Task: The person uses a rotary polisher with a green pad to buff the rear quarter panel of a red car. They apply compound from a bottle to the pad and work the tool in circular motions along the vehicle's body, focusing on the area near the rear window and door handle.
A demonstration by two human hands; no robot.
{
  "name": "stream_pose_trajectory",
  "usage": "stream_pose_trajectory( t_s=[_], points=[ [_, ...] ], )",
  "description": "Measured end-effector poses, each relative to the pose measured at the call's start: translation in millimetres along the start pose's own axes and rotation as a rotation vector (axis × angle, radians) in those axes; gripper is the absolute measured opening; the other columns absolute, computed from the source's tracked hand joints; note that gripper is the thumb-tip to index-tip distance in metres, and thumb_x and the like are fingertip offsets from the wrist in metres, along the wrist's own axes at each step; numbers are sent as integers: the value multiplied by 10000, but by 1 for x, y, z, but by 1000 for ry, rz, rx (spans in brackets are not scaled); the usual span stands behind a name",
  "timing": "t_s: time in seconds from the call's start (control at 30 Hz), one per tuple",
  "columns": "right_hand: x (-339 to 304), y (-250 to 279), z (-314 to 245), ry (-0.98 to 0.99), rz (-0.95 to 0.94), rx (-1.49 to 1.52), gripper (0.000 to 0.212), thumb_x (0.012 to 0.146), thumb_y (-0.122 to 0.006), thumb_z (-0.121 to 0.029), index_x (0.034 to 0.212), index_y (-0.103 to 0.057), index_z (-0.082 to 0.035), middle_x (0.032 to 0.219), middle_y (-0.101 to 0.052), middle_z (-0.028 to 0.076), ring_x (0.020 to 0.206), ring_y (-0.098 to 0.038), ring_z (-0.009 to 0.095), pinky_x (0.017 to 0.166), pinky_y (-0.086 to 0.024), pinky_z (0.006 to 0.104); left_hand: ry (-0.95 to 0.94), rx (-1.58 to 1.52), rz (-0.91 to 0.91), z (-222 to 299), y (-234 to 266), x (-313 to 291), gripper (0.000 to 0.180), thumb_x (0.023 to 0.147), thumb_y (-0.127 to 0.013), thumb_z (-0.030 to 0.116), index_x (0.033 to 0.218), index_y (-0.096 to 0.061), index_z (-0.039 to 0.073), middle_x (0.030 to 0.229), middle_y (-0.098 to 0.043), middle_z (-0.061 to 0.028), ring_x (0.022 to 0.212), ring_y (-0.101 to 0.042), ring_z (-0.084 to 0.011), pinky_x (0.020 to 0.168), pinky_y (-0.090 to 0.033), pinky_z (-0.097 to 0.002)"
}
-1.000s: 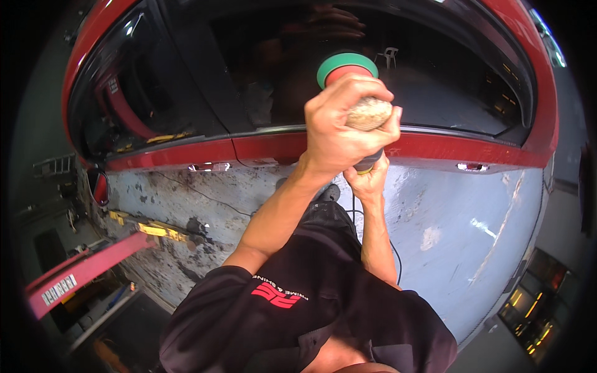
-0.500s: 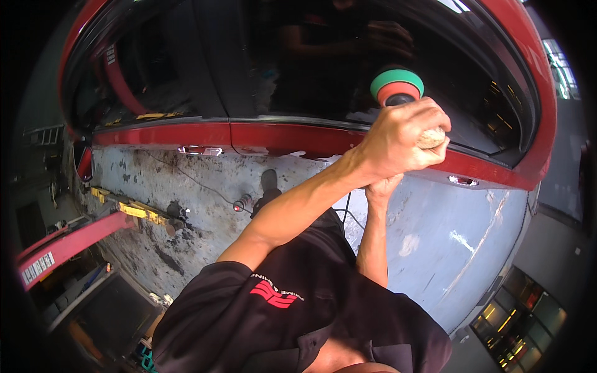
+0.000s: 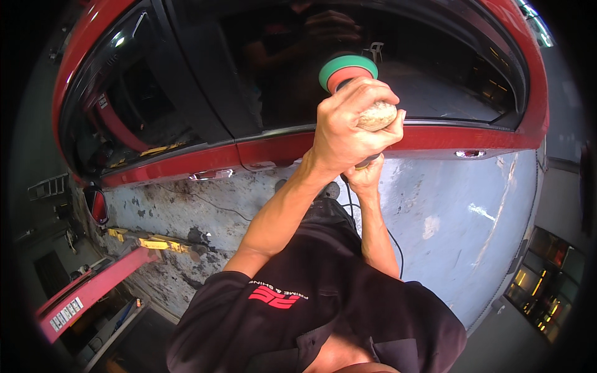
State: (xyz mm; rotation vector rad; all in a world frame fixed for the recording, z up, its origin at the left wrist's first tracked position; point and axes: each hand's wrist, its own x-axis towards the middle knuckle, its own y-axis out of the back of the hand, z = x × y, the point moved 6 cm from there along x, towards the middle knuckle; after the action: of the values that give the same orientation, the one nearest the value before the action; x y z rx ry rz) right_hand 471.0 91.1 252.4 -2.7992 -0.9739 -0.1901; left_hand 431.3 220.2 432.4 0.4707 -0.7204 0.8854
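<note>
A corded polisher [image 3: 377, 116] with a green and orange round pad [image 3: 349, 63] is held up to the dark side window [image 3: 280, 81] of a red car. The pad's face looks to be against the glass, though the contact itself is hidden. My left hand [image 3: 348, 127] is wrapped over the polisher's head, whose pale, worn, rounded top shows between thumb and fingers. Closer to my body, my right hand [image 3: 365, 176] is closed round the dark rear grip, partly covered by my left hand. A black cord [image 3: 396, 241] hangs from the grip past my right forearm.
Red door panels with door handles [image 3: 470, 153] run below the windows. The side mirror [image 3: 97, 205] juts out at left. A red lift arm [image 3: 93, 289] with a yellow end [image 3: 158, 244] stands at lower left. The blue-grey floor [image 3: 435, 205] is stained, with a thin cable lying on it.
Both hands and the polisher have moved left along the window. The view has shifted too, so the car sits slightly differently. Both holds stay the same.
</note>
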Motion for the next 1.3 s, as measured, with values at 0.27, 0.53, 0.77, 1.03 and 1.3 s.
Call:
stream_pose_trajectory(
  t_s=[0.27,0.53,0.77,1.03,1.3],
  points=[
    [-4,-31,-2,-14,-30,10,822,774,-916,-490,1339,-615,26,1132,-751,75,1043,-673,127,912,-550,320,35,-2,-3,-3,32,2,287,651,-875,-23,897,-741,43,887,-761,-66,823,-754,-212,754,-596,-322],
    [-7,-53,4,28,-46,-71,823,766,-917,-532,1303,-631,23,1114,-750,68,1019,-682,138,900,-554,323,34,-30,34,-8,62,1,293,658,-874,-22,908,-739,47,892,-754,-68,816,-750,-208,751,-596,-318],
    [-10,-73,-8,61,36,-66,794,757,-922,-551,1228,-656,31,1059,-752,59,969,-685,131,860,-563,319,28,-90,49,-11,78,-1,314,654,-874,-33,919,-726,49,876,-732,-69,796,-736,-204,711,-591,-312],
    [-14,-92,-19,79,91,-37,729,770,-918,-518,1183,-668,28,1003,-745,34,932,-677,123,836,-558,308,13,-101,27,-15,88,-3,321,649,-875,-33,919,-721,47,868,-727,-75,790,-734,-220,709,-591,-317],
    [-19,-98,-9,75,78,-40,723,762,-923,-505,1197,-668,14,1017,-749,38,937,-679,118,842,-558,313,-16,-86,14,-16,98,-2,264,706,-855,17,912,-694,53,891,-721,-91,762,-740,-261,688,-629,-355]
  ],
)
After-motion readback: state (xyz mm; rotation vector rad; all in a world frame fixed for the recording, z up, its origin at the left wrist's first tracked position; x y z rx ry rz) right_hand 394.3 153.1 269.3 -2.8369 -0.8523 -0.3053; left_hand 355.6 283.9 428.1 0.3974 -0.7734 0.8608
